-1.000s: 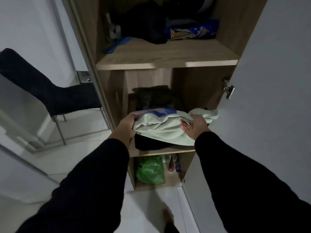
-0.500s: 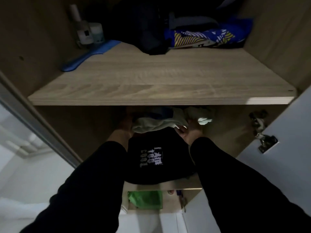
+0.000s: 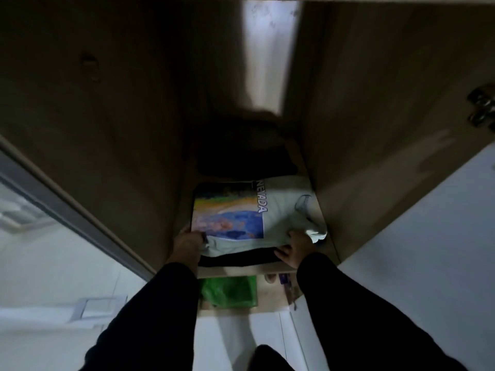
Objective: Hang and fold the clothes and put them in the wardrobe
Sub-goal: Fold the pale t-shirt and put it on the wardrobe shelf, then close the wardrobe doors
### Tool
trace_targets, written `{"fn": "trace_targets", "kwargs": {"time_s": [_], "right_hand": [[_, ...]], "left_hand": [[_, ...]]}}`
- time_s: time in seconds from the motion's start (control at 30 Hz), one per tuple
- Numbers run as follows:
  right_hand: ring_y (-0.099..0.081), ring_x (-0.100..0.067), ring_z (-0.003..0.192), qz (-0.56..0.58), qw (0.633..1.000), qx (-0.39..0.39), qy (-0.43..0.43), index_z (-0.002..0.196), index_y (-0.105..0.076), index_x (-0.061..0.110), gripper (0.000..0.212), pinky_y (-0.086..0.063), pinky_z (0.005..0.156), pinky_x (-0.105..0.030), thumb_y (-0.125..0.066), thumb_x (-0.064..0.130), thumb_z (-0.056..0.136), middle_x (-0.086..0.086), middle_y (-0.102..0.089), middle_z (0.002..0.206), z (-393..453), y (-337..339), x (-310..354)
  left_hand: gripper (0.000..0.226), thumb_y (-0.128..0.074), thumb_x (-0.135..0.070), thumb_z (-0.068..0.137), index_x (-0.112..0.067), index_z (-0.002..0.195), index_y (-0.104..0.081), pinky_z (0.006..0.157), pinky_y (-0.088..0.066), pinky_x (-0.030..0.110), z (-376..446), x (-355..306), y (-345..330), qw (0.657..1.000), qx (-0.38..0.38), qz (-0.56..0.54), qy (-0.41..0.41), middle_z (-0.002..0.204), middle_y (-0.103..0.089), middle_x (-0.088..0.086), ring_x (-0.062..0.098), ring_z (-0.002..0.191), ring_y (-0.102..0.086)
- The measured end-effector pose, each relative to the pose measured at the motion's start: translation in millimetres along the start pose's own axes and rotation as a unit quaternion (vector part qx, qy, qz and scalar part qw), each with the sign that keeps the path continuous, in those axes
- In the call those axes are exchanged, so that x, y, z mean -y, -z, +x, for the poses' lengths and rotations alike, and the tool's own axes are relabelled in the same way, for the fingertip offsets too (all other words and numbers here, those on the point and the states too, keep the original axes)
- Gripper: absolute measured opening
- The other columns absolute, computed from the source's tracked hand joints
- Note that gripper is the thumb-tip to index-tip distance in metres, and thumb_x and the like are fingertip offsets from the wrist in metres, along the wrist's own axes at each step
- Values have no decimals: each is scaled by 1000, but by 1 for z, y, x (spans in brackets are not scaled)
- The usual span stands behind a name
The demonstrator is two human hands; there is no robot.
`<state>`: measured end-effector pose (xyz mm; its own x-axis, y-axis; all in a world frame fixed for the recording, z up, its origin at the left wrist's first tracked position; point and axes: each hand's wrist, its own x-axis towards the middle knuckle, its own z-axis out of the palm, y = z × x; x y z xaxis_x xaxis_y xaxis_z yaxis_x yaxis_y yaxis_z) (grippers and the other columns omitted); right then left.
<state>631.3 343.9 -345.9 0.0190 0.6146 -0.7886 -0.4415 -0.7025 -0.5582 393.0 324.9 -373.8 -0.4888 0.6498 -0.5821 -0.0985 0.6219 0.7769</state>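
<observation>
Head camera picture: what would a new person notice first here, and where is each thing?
First the pale folded T-shirt, with a colourful print and the word NEVADA, lying on a dark garment on the wardrobe shelf. The left hand holds its near left corner and the right hand its near right edge. Below the shelf, a green bag stands out.

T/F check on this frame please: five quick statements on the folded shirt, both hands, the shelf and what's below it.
1. The pale green folded T-shirt with the NEVADA print lies on a black folded garment. True.
2. Only the left hand touches it. False: the right hand is on it too.
3. The shirt hangs on a hanger. False: it lies folded on the wooden shelf.
4. A green plastic bag sits in the compartment below. True.
5. The print faces down. False: it faces up.
</observation>
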Motion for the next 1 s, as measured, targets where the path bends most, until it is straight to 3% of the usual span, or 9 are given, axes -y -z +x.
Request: {"fn": "trace_targets", "kwargs": {"time_s": [0.07, 0.13, 0.17, 0.27, 0.37, 0.47, 0.67, 0.83, 1.0], "right_hand": [[-46, -34, 129, -11, 1000, -15, 15, 121, -45, 20, 23, -34, 104, -47, -35, 23, 101, -16, -46, 141, -11, -2, 0], [-50, -34, 126, -21, 999, -23, 26, 114, -44, 19, 18, -35, 104, -44, -35, 25, 101, -16, -50, 138, -30, -2, -2], [-50, -34, 126, -23, 999, -29, 32, 116, -45, 16, 21, -34, 104, -44, -34, 26, 101, -17, -50, 138, -43, -1, -3], [-46, -38, 129, -37, 997, -28, 62, 135, -41, 6, 39, -31, 107, -45, -32, 24, 102, -23, -45, 142, -89, 2, -7], [-61, -36, 98, -91, 989, -31, 113, 128, -46, 3, 36, -49, 85, -39, -38, 23, 100, -28, -57, 119, -145, 10, -12], [-55, -21, 66, -139, 965, -99, 199, 103, -52, 13, 25, -46, 64, -28, -54, 32, 86, -6, -55, 81, -213, 21, -30], [-49, -31, 118, -186, 899, -204, 341, 140, -33, 21, 58, -36, 90, -28, -60, 32, 89, -15, -49, 131, -351, 50, -50], [-44, -26, 125, -207, 790, -294, 496, 143, -29, 24, 62, -31, 90, -25, -59, 33, 89, -11, -39, 139, -465, 81, -27], [-38, -22, 128, -253, 601, -412, 636, 138, -37, 23, 60, -34, 104, -41, -60, 35, 84, -6, -38, 138, -554, 111, -3]], "left_hand": [[42, -56, -5, 90, -1, 131, -51, 61, -45, 12, -8, -9, 7, 999, -22, 15, 21, 133, -54, 19, 32, 122, -53], [36, -50, -15, 96, -1, 130, -53, 83, -46, 23, -29, -18, 21, 998, -46, -29, -14, 133, -53, 17, 28, 125, -50], [31, -47, -9, 96, 3, 123, -57, 89, -42, 25, -39, -21, 26, 994, -32, 51, -86, 124, -59, 18, 25, 118, -56], [20, -69, 12, 68, 7, 88, -70, 61, -43, 19, -78, -27, 40, 967, -17, 88, -237, 81, -70, 16, 21, 76, -71], [40, -58, -12, 89, -8, 129, -54, 80, -46, 21, -132, -28, 54, 988, -1, 90, -125, 123, -61, 11, 27, 114, -59], [51, -60, -16, 90, -11, 138, -42, 95, -44, 30, -187, -29, 61, 975, 30, 126, -180, 133, -56, 9, 26, 118, -56], [76, -72, -26, 82, -14, 144, -31, 98, -38, 27, -314, -28, 63, 912, 133, 174, -348, 138, -49, 8, 23, 126, -48], [98, -78, -38, 74, -21, 150, -19, 109, -30, 28, -413, -36, 35, 856, 233, 190, -421, 153, -31, 3, 19, 139, -32], [110, -74, -60, 66, -30, 151, -11, 115, -27, 36, -514, -31, -12, 774, 335, 163, -512, 156, -21, -4, 15, 142, -25]]}}
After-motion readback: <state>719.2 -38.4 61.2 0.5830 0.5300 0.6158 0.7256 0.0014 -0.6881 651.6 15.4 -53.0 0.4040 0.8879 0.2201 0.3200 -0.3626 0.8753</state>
